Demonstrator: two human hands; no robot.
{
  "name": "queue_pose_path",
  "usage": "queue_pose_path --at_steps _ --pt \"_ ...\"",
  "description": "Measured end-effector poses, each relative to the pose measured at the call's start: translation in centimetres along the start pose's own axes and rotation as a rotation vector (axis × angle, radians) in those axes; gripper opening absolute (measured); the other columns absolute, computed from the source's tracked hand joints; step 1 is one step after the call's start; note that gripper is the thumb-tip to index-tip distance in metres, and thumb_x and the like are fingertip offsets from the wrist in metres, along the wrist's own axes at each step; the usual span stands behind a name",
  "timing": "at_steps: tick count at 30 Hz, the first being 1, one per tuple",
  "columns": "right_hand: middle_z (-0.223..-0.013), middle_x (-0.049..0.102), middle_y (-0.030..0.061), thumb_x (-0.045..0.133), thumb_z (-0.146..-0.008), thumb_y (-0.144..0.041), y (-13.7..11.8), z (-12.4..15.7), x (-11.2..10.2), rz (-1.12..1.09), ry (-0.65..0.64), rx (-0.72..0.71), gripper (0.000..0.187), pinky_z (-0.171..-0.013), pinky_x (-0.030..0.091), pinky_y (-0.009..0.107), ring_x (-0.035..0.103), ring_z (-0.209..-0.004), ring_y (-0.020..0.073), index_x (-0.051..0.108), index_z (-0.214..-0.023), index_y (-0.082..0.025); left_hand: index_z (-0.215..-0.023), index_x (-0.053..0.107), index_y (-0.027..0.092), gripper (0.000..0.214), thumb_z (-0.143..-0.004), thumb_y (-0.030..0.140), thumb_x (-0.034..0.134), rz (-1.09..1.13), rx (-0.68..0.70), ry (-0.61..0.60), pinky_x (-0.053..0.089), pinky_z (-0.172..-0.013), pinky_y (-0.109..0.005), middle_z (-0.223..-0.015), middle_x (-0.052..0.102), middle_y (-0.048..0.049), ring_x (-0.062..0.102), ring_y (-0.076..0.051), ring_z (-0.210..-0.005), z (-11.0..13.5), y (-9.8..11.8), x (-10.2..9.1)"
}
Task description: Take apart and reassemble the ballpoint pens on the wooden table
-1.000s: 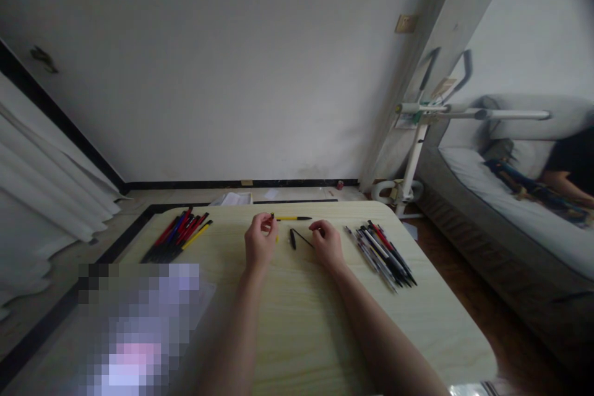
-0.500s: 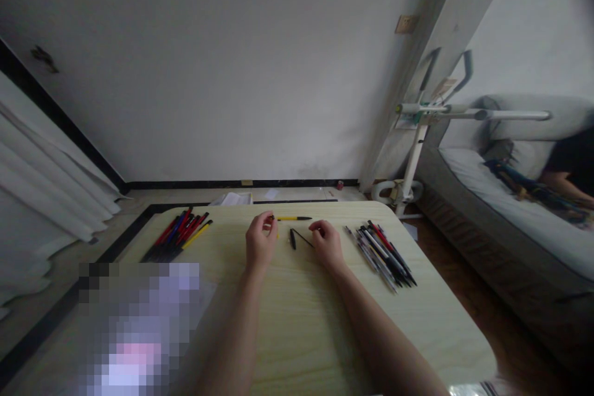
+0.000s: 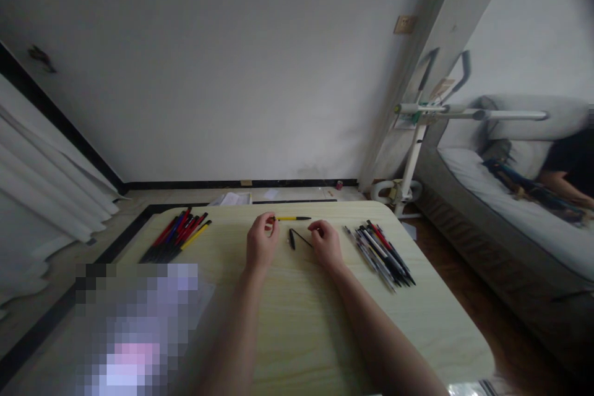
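Near the far edge of the table, my left hand [image 3: 262, 241] has its fingers curled together; whatever is in them, if anything, is too small to make out. Its fingertips are at the left end of a yellow pen [image 3: 292, 218] with a black tip. My right hand [image 3: 326, 242] is also closed, thumb and fingers bent in, its contents hidden. A thin dark stick [image 3: 303, 237] slants from under that hand toward a short black pen part [image 3: 292, 239] lying between both hands.
Red, blue and yellow pens with black ends [image 3: 179, 235] lie piled at left. Clear, white, red and black pens [image 3: 383, 253] are bunched at right on the pale wooden table [image 3: 297, 334]. A blurred patch covers the near left. Someone sits on the grey sofa [image 3: 501, 223].
My left hand has shifted slightly to the right, and a small yellow bit beside its palm no longer shows. My right hand and the pens look the same.
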State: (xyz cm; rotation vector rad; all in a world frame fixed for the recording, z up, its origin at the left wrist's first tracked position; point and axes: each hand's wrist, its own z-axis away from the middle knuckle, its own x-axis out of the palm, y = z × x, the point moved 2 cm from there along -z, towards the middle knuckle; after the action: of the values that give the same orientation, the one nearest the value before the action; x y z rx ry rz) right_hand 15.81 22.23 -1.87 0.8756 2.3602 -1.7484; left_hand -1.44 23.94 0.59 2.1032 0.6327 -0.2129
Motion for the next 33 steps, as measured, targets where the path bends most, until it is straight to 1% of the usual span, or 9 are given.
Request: queue_pose_path --at_steps 4,7,16,24,29,33 --pt "-0.068 0.058 0.0026 0.037 -0.064 -0.014 -0.05 -0.02 0.00 0.005 0.001 -0.003 0.022 -0.060 0.038 0.025 0.050 -0.063 0.0152 0.058 -0.071 -0.017 -0.103 0.048 0.020 0.029 -0.074 0.022 0.051 -0.003 -0.056 -0.040 0.047 -0.062 -0.023 -0.086 0.060 -0.0041 0.058 -0.012 -0.069 0.21 -0.55 0.33" --pt "-0.068 0.058 0.0028 0.038 -0.064 -0.014 -0.03 -0.02 0.02 0.005 -0.005 -0.004 0.021 -0.060 0.038 0.025 0.050 -0.063 0.0153 0.058 -0.070 -0.017 -0.105 0.046 0.021 0.031 -0.075 0.023 0.051 0.006 -0.080 -0.064 0.048 -0.061 -0.024 -0.085 0.061 -0.0040 0.058 -0.011 -0.065 0.34 -0.84 0.42" --pt "-0.069 0.059 0.0030 0.038 -0.064 -0.014 0.25 -0.11 0.17 -0.007 -0.001 -0.008 0.022 -0.060 0.038 0.026 0.051 -0.063 0.0154 0.058 -0.070 -0.017 -0.106 0.047 0.022 0.030 -0.076 0.020 0.048 0.060 -0.068 -0.063 0.049 -0.066 -0.026 -0.092 0.061 -0.0055 0.059 -0.014 -0.076 0.23 -0.95 0.49" --pt "-0.067 0.058 0.0019 0.038 -0.065 -0.016 0.00 0.13 -0.01 -0.003 -0.003 -0.021 0.021 -0.058 0.037 0.025 0.049 -0.060 0.0147 0.058 -0.072 -0.017 -0.106 0.048 0.022 0.031 -0.075 0.021 0.050 0.045 -0.082 -0.067 0.049 -0.065 -0.025 -0.085 0.062 -0.0041 0.060 -0.014 -0.073 0.33 -0.99 0.53" --pt "-0.068 0.058 0.0021 0.038 -0.065 -0.015 -0.10 0.09 0.00 0.004 -0.022 -0.020 0.021 -0.059 0.038 0.025 0.050 -0.062 0.0149 0.058 -0.072 -0.017 -0.106 0.048 0.023 0.030 -0.077 0.023 0.049 0.033 -0.088 -0.083 0.048 -0.064 -0.024 -0.086 0.062 -0.0042 0.060 -0.013 -0.071 0.38 -1.02 0.43" --pt "-0.068 0.058 0.0023 0.038 -0.065 -0.015 -0.11 0.06 0.02 0.001 -0.021 -0.018 0.021 -0.059 0.038 0.025 0.050 -0.063 0.0150 0.057 -0.071 -0.017 -0.112 0.044 0.022 0.036 -0.076 0.025 0.050 0.040 -0.092 -0.058 0.047 -0.065 -0.024 -0.084 0.063 -0.0042 0.060 -0.013 -0.070 0.36 -0.97 0.30"
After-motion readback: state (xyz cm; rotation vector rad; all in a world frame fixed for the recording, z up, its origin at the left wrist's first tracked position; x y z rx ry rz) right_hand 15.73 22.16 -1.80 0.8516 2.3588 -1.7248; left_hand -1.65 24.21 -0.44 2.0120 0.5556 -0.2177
